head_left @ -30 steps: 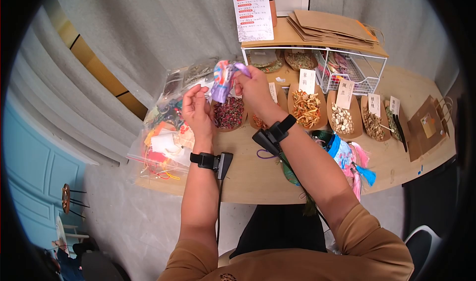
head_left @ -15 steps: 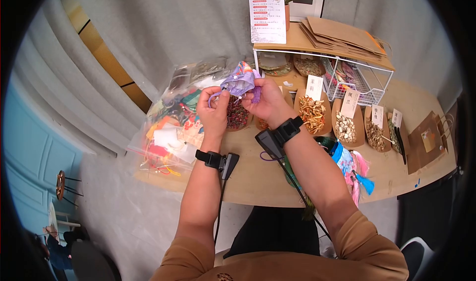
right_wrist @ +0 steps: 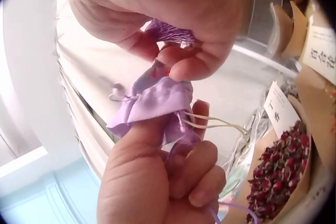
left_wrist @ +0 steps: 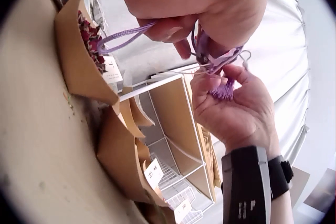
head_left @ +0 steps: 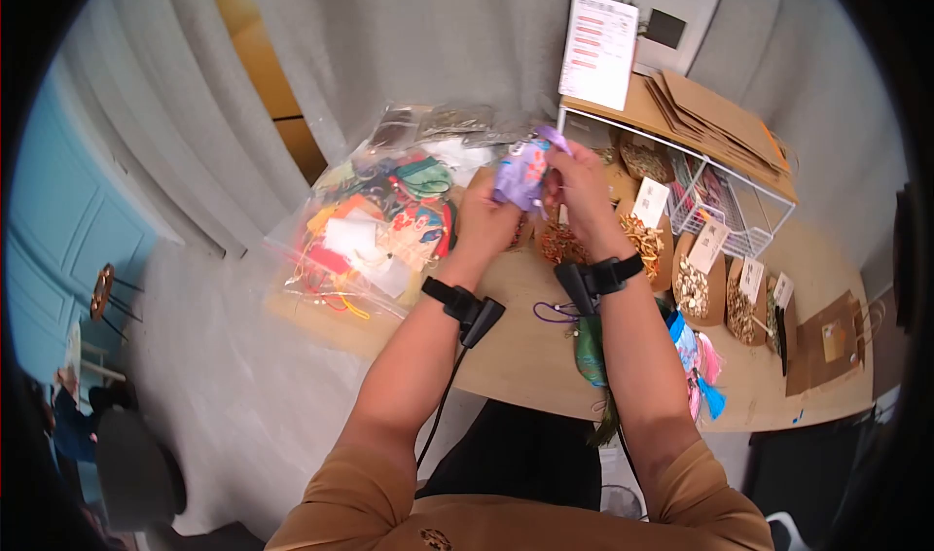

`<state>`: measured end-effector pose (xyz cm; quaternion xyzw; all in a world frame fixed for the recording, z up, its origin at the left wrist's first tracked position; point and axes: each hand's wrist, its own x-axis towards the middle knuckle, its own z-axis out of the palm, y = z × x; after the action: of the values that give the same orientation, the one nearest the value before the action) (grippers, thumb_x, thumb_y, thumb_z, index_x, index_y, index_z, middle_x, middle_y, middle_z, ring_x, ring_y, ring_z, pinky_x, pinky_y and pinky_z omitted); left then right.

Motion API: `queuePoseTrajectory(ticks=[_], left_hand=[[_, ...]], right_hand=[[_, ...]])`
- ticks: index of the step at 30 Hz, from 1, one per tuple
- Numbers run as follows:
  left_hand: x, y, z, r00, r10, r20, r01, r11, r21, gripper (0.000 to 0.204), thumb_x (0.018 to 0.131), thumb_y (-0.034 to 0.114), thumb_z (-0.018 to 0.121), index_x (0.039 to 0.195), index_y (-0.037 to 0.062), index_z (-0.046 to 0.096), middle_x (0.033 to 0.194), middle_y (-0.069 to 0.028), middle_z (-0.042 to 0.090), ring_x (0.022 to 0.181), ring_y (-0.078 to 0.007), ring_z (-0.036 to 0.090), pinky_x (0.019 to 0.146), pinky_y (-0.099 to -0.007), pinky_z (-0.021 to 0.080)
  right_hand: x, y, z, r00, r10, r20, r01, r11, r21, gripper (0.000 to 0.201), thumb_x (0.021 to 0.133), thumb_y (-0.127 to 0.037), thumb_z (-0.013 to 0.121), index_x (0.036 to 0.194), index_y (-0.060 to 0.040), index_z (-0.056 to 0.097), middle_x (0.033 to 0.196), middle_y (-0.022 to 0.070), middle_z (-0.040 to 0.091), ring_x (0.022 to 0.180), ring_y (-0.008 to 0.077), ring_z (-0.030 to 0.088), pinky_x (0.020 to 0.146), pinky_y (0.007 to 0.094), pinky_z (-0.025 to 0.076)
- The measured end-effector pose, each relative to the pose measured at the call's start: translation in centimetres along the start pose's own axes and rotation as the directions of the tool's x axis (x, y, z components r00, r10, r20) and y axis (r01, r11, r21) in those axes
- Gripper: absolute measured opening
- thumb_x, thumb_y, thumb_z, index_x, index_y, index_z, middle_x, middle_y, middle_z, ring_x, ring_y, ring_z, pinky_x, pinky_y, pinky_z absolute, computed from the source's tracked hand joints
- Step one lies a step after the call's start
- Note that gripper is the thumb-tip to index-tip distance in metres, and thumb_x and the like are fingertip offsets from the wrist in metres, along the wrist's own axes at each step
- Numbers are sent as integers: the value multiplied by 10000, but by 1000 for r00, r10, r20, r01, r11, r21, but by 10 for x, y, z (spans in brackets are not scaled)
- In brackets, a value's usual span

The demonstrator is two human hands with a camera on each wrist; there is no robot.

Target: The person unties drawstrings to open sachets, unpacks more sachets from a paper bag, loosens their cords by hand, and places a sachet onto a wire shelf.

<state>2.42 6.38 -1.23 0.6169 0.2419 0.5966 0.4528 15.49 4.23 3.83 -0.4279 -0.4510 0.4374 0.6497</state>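
Note:
A small purple drawstring pouch (head_left: 523, 178) with a coloured print hangs between both hands above the table. My left hand (head_left: 484, 222) pinches its gathered mouth; in the right wrist view the left thumb reaches inside the opening. A purple cord loop (left_wrist: 118, 39) trails from the left fingers. At the pouch's other end, my right hand (head_left: 586, 199) pinches the fabric with thumb and fingertips. A purple tassel (left_wrist: 223, 90) lies within the right hand's curl. Pale thin strings (right_wrist: 218, 121) stick out from the pouch's mouth.
A clear plastic bag of colourful pouches (head_left: 375, 240) lies at the left. Dried rosebuds (right_wrist: 281, 169) fill a paper tray below the hands, with several labelled herb trays (head_left: 696, 284) to the right. A green pouch (head_left: 590, 350) lies by the right forearm. A wire-framed shelf (head_left: 671, 128) stands behind.
The left hand, apart from the pouch at first, came to its mouth and still grips there. The pouch has turned, its printed side showing again. The head view has swung left.

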Motion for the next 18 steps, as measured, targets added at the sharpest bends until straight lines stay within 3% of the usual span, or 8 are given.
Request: queuePoseTrajectory(ticks=[1,3,5,7,12,14,17,18], left_hand=[[-4,5,4,997,-52,59,55,997,-46,183,861,30,602,1042,17,626,855,-12,668,796,-59,596,668,-228,483],[-2,-11,9,999,49,-10,-49,998,-35,131,888,95,612,996,22,621,812,0,654,723,-48,582,608,-215,471],[0,-27,7,990,-140,-9,138,984,-109,130,899,143,619,962,30,601,788,14,633,667,-31,550,550,-195,435],[-1,-24,12,988,-113,-109,88,974,-207,98,900,117,598,943,32,579,769,16,612,643,-18,519,517,-182,397],[1,-27,14,995,-25,-98,1,971,-238,87,883,46,558,958,7,581,801,-6,626,699,-56,559,619,-211,443],[0,-14,14,997,-19,-73,-7,943,-332,108,878,18,535,961,-15,595,827,-18,641,741,-71,583,681,-239,470],[-1,-12,16,998,-30,-63,6,940,-342,121,885,30,534,970,-22,601,843,-40,654,747,-77,585,681,-248,473],[-2,-10,10,997,-54,-52,45,987,-152,147,863,46,567,985,-26,608,867,-76,670,777,-89,602,693,-270,485]], right_hand=[[1,1,-3,1000,6,21,-6,1000,-14,108,882,-136,553,838,-46,593,591,-7,520,462,67,454,412,233,398],[7,2,-9,990,-131,-61,126,989,-76,112,910,-129,541,858,-41,587,604,-9,513,477,65,455,430,228,395],[6,-2,-10,967,-224,-121,216,974,-71,107,929,-130,527,895,-39,572,622,-12,508,502,64,459,446,226,390],[10,2,-10,923,-338,-183,333,941,-63,105,947,-139,511,947,-44,554,645,-11,513,520,67,467,453,223,395],[-1,-1,6,969,-228,-101,208,962,-178,135,950,-165,532,1009,-51,572,705,10,574,577,77,545,500,215,473],[6,9,-3,939,-318,-135,290,938,-192,199,949,-161,536,1104,-41,573,735,14,590,600,80,563,521,217,497],[4,10,4,946,-308,-99,286,939,-190,192,949,-154,537,1094,-32,573,756,8,594,614,73,557,525,209,487],[2,7,11,943,-307,-130,285,945,-163,179,950,-153,534,1079,-35,573,756,5,592,614,72,553,526,206,477]])
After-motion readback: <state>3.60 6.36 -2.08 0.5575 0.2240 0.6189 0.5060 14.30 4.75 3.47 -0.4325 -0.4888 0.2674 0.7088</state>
